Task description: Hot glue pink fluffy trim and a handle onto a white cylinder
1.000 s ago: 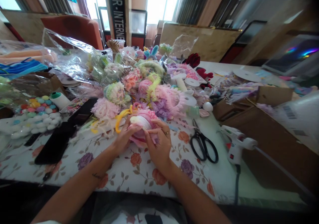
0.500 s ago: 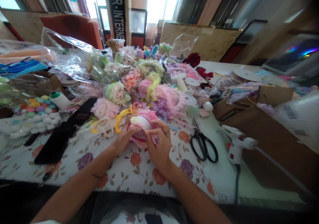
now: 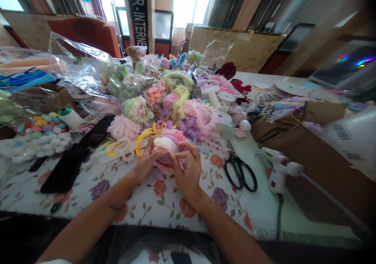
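Note:
Between my two hands is a round pink craft piece [image 3: 176, 136] with a white band across it and frilly trim; its exact kind I cannot make out. My left hand [image 3: 149, 157] grips it from the left, thumb lying over the white part. On the other side my right hand [image 3: 188, 164], with a ring on one finger, pinches the edge of the white band between thumb and fingertips. A yellow fuzzy loop [image 3: 140, 141] sits just beyond my left hand. Pink and purple lace trim [image 3: 202, 117] is heaped right behind the piece.
Black-handled scissors [image 3: 240, 172] lie to the right, with a white glue gun [image 3: 277, 170] and its cord farther over. A cardboard box [image 3: 320, 178] stands at the right edge. Left are a black phone [image 3: 63, 170], bagged pom-poms [image 3: 51, 142] and a thread spool [image 3: 70, 118].
Almost nothing differs. Both hands keep the same hold on the pink piece, with at most a slight shift of the fingers.

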The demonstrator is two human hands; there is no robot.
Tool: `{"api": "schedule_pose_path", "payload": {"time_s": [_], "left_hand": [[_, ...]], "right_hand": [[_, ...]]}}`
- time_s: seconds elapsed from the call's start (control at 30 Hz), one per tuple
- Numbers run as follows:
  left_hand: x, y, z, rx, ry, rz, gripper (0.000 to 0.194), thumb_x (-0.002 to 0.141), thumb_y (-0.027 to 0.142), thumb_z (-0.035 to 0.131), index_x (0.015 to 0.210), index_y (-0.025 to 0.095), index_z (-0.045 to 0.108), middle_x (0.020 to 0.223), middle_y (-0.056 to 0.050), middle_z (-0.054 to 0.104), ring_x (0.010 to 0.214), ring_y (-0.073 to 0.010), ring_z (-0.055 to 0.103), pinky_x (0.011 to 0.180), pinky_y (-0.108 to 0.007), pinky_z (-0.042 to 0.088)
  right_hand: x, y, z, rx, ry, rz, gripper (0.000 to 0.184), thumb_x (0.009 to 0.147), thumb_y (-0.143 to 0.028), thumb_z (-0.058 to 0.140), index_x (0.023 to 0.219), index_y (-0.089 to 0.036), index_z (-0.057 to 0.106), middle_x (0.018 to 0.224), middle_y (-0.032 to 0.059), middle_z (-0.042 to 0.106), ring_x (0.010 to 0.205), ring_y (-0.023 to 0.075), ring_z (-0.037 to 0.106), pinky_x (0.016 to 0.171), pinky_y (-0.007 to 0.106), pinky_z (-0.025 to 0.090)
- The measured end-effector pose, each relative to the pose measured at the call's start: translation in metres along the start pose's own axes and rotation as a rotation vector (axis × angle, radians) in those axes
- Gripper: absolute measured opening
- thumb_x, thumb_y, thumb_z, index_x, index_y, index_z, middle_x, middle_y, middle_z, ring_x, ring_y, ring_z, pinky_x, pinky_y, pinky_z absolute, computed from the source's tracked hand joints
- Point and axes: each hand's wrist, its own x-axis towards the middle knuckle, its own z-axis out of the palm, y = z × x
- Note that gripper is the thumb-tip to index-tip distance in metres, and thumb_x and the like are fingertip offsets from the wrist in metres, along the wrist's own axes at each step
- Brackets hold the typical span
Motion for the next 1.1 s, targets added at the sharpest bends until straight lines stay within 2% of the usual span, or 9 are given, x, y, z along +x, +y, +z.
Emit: {"api": "schedule_pose_path", "payload": {"time_s": [0.23,0.4,0.53,0.6,0.7,0.83,0.93,1.0,1.1], "left_hand": [[0.001,0.001,-0.001,-0.012,-0.029,-0.018,0.037,0.079,0.029,0.068,0.114,0.021,0.063,0.094,-0.003,0.061,0.081,-0.0178,0.056,0.070,-0.027,0.048],[0.001,-0.001,-0.009,0.053,-0.062,-0.010,0.044,0.073,0.030,0.077,0.114,0.023,0.063,0.108,-0.007,0.065,0.101,-0.0248,0.061,0.082,-0.031,0.050],[0.001,-0.001,-0.008,-0.007,0.004,-0.048,0.047,0.069,0.029,0.082,0.112,0.023,0.063,0.093,-0.002,0.066,0.087,-0.0195,0.064,0.073,-0.027,0.051],[0.001,0.000,-0.006,-0.078,0.022,-0.076,0.044,0.071,0.031,0.080,0.111,0.022,0.063,0.092,-0.001,0.066,0.078,-0.0163,0.063,0.067,-0.026,0.052],[0.002,0.002,-0.002,-0.196,0.055,-0.114,0.043,0.075,0.038,0.077,0.111,0.020,0.063,0.096,-0.003,0.068,0.079,-0.0163,0.065,0.067,-0.026,0.054],[0.003,0.001,-0.001,-0.293,0.073,-0.108,0.049,0.078,0.042,0.075,0.119,0.021,0.059,0.105,-0.004,0.070,0.094,-0.0194,0.068,0.079,-0.028,0.056],[0.004,-0.002,-0.004,-0.236,-0.013,-0.107,0.046,0.081,0.046,0.071,0.119,0.020,0.060,0.104,-0.006,0.070,0.097,-0.0221,0.068,0.082,-0.032,0.056],[0.005,-0.003,-0.007,-0.160,-0.060,-0.072,0.044,0.083,0.047,0.069,0.117,0.020,0.062,0.105,-0.007,0.070,0.100,-0.0232,0.067,0.086,-0.034,0.054],[0.008,-0.003,-0.013,-0.006,-0.066,0.043,0.043,0.083,0.049,0.068,0.116,0.022,0.064,0.114,-0.008,0.068,0.109,-0.0234,0.062,0.095,-0.035,0.049]], "right_hand": [[0.000,0.000,0.000,0.013,-0.003,-0.009,0.009,0.089,-0.015,0.061,0.084,-0.022,0.060,0.110,0.0071,0.060,0.107,0.0227,0.059,0.096,0.045,0.049],[0.000,0.002,0.000,0.038,-0.033,-0.052,0.010,0.089,-0.012,0.060,0.088,-0.022,0.061,0.116,0.0075,0.059,0.115,0.0233,0.057,0.100,0.045,0.048],[0.001,0.004,-0.001,0.049,-0.049,-0.077,0.015,0.088,-0.013,0.061,0.098,-0.024,0.061,0.124,0.0073,0.057,0.121,0.0242,0.055,0.103,0.047,0.047],[0.001,0.005,-0.001,0.039,-0.029,-0.052,0.029,0.085,-0.019,0.066,0.112,-0.026,0.058,0.131,0.0092,0.054,0.125,0.0266,0.052,0.106,0.050,0.045],[0.001,0.007,0.001,0.052,-0.048,0.042,0.068,0.078,-0.033,0.077,0.136,-0.024,0.043,0.142,0.0148,0.046,0.135,0.0321,0.043,0.111,0.056,0.038],[0.000,0.012,0.005,0.185,-0.198,0.323,0.100,0.067,-0.044,0.084,0.147,-0.024,0.029,0.147,0.0175,0.042,0.136,0.0348,0.043,0.111,0.057,0.038],[0.000,0.016,0.007,0.269,-0.214,0.472,0.112,0.058,-0.044,0.089,0.149,-0.026,0.026,0.151,0.0171,0.037,0.138,0.0356,0.041,0.112,0.057,0.038],[0.000,0.018,0.007,0.298,-0.182,0.476,0.115,0.056,-0.041,0.091,0.150,-0.026,0.025,0.154,0.0168,0.034,0.141,0.0354,0.038,0.113,0.057,0.035],[0.000,0.019,0.007,0.319,-0.141,0.430,0.114,0.057,-0.035,0.090,0.150,-0.026,0.025,0.154,0.0161,0.034,0.141,0.0336,0.038,0.114,0.056,0.034]]}}
